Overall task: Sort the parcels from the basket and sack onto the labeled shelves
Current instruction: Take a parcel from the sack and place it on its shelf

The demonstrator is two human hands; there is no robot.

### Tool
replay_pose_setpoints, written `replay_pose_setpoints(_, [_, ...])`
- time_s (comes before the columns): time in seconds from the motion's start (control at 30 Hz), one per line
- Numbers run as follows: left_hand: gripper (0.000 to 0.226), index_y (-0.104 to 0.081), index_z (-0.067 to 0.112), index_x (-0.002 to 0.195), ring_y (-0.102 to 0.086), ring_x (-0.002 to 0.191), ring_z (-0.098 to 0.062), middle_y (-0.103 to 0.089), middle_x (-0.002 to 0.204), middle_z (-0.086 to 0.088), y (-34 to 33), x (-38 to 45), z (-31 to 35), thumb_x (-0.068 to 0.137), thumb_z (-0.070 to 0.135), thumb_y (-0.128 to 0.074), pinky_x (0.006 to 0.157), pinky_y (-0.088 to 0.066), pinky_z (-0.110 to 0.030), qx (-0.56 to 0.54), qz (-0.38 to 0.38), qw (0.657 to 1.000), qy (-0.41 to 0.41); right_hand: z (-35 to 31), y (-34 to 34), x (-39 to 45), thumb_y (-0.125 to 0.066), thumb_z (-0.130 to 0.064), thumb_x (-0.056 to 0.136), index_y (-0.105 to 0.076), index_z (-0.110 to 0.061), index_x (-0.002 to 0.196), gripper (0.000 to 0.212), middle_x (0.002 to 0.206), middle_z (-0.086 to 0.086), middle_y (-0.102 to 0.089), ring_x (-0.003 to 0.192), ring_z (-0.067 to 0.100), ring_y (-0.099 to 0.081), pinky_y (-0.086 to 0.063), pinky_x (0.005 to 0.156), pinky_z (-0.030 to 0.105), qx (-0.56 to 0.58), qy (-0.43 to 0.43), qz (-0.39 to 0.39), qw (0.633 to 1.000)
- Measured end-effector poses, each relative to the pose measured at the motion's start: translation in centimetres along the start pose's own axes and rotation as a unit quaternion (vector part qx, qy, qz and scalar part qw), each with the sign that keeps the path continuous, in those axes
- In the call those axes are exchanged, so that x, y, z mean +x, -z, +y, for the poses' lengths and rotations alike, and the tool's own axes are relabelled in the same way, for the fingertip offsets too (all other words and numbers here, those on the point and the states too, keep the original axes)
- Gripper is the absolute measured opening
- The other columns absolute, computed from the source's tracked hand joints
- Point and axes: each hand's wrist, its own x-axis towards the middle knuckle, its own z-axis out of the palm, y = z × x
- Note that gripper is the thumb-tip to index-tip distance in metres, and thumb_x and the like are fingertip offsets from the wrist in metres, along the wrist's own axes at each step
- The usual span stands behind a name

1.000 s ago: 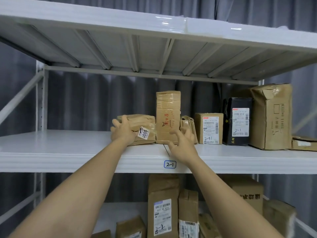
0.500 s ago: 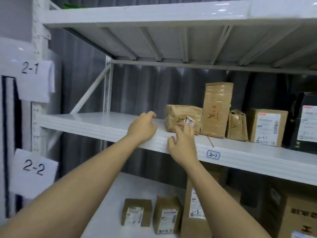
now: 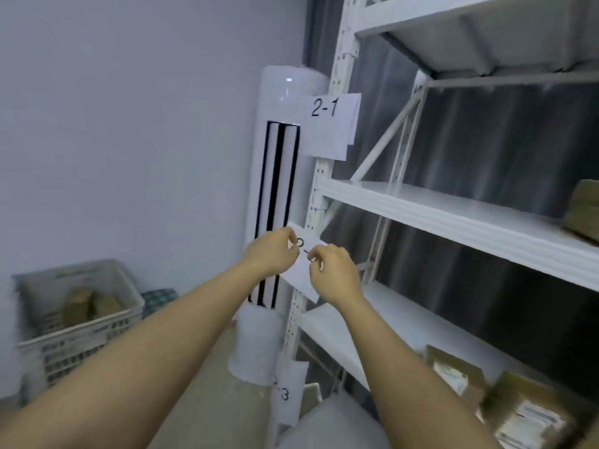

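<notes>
Reaching out in front of the shelf upright point(image 3: 337, 92), both arms are stretched forward with hands close together. Left hand point(image 3: 270, 254) has fingers loosely curled, fingertips just at a paper label point(image 3: 303, 270) fixed to the upright; whether it pinches the paper or merely overlaps it cannot be told from this view. Right hand point(image 3: 334, 273) likewise curled, thumb and forefinger drawn together in front of the same label; grasp uncertain, nothing plainly held.

Label above reads 2-1 point(image 3: 329, 124), taped to the upright. A lower label point(image 3: 285, 395) shows a 3, first character hidden.

Parcels: white plastic basket point(image 3: 97, 332) on the floor at lower left, against the wall, with a few brown parcels point(image 3: 87, 306) inside, blurred. A checked cloth item point(image 3: 158, 299) sits just behind the basket. Middle shelf point(image 3: 453, 222) carries a brown parcel point(image 3: 583, 209) at the far right edge, mostly cut off. Lower shelf point(image 3: 340, 335) holds cardboard boxes point(image 3: 518, 413) with printed stickers at bottom right, blurred. A white rounded bulk point(image 3: 327, 426) lies at the bottom centre, near the upright's foot; possibly the sack, not certain.

A tall white column unit point(image 3: 282, 189) with black vertical slots stands just beside the upright.
</notes>
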Motion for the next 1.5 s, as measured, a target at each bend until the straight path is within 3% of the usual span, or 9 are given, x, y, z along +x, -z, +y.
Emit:
replay_pose_setpoints(0.13, [0.028,-0.054,0.019,0.120,-0.061,0.097,-0.025,-0.066,0.110,-0.004,2.9,-4.5,-11.2,0.095,0.028,-0.044,0.083,-0.049,-0.034,-0.004,-0.017,0.996,0.086,-8.1,-8.4,-1.9,-0.044,-0.012,0.094,-0.067,-0.012,0.112,0.029,0.113,0.008,-0.063,0.110,0.029,-0.051,-0.047,0.086,0.038,0.014,0.044,-0.084,0.995])
replay_pose_setpoints(0.4, [0.027,-0.053,0.017,0.120,-0.063,0.095,-0.026,-0.066,0.110,-0.009,3.0,-13.7,-27.2,0.097,0.029,-0.046,0.077,-0.049,-0.034,0.011,-0.069,0.982,0.176,-17.3,-20.9,-9.7,-0.048,-0.014,0.095,-0.069,-0.014,0.107,0.024,0.104,0.004,-0.070,0.096,0.025,-0.062,-0.050,0.079,0.036,0.112,0.018,-0.228,0.967])
replay_pose_setpoints(0.53, [0.025,-0.053,0.013,0.119,-0.059,0.097,-0.026,-0.061,0.112,-0.009,0.6,-16.1,-32.8,0.099,0.027,-0.045,0.080,-0.049,-0.036,-0.008,-0.111,0.972,0.208,-18.5,-25.7,-13.3,-0.046,-0.012,0.095,-0.068,-0.012,0.109,0.026,0.102,0.006,-0.069,0.094,0.023,-0.061,-0.036,0.067,0.026,0.108,0.001,-0.313,0.944])
replay_pose_setpoints(0.63, [0.030,-0.052,0.013,0.126,-0.056,0.108,-0.026,-0.056,0.126,-0.007,-1.7,-17.2,-36.2,0.098,0.025,-0.047,0.090,-0.048,-0.038,-0.028,-0.144,0.958,0.246,-18.0,-29.3,-15.0,-0.047,-0.011,0.094,-0.067,-0.013,0.110,0.026,0.103,0.008,-0.069,0.095,0.025,-0.062,-0.035,0.068,0.025,0.099,-0.029,-0.360,0.927])
replay_pose_setpoints(0.77, [0.030,-0.051,0.016,0.127,-0.057,0.098,-0.022,-0.059,0.124,-0.006,-4.4,-17.6,-40.2,0.099,0.027,-0.045,0.075,-0.042,-0.028,-0.038,-0.157,0.943,0.290,-16.4,-34.3,-16.2,-0.048,-0.009,0.095,-0.068,-0.011,0.108,0.024,0.105,0.012,-0.069,0.090,0.027,-0.062,-0.049,0.077,0.030,0.110,-0.099,-0.420,0.895])
replay_pose_setpoints(0.9, [0.030,-0.049,0.016,0.128,-0.059,0.100,-0.024,-0.059,0.124,-0.007,-6.7,-17.1,-43.7,0.101,0.027,-0.041,0.075,-0.046,-0.030,-0.017,-0.183,0.929,0.320,-14.6,-39.4,-16.8,-0.048,-0.012,0.095,-0.070,-0.013,0.106,0.024,0.110,0.007,-0.068,0.099,0.025,-0.063,-0.044,0.078,0.025,0.108,-0.138,-0.461,0.870])
replay_pose_setpoints(1.17, [0.018,-0.056,0.016,0.103,-0.056,0.088,-0.025,-0.059,0.095,-0.004,-13.7,-17.2,-50.7,0.100,0.023,-0.040,0.068,-0.041,-0.033,-0.023,-0.247,0.918,0.310,-11.5,-48.2,-19.8,-0.044,-0.018,0.099,-0.066,-0.016,0.105,0.023,0.109,0.004,-0.066,0.099,0.024,-0.061,-0.046,0.080,0.028,0.088,-0.211,-0.521,0.822])
replay_pose_setpoints(1.4, [0.028,-0.060,0.003,0.106,-0.051,0.076,-0.028,-0.049,0.080,-0.008,-21.7,-18.2,-57.9,0.102,0.017,-0.037,0.063,-0.035,-0.029,0.012,-0.266,0.925,0.270,-8.1,-58.3,-24.6,-0.038,-0.023,0.102,-0.054,-0.014,0.085,0.026,0.093,0.012,-0.063,0.086,0.027,-0.058,-0.043,0.073,0.032,0.059,-0.273,-0.547,0.789])
replay_pose_setpoints(1.5, [0.033,-0.060,-0.001,0.121,-0.056,0.095,-0.034,-0.059,0.099,-0.018,-26.9,-20.1,-61.6,0.099,0.013,-0.040,0.075,-0.042,-0.035,0.008,-0.266,0.933,0.244,-6.2,-63.7,-27.3,-0.038,-0.022,0.101,-0.057,-0.016,0.087,0.024,0.093,0.009,-0.063,0.085,0.025,-0.058,-0.042,0.071,0.031,0.054,-0.297,-0.543,0.783])
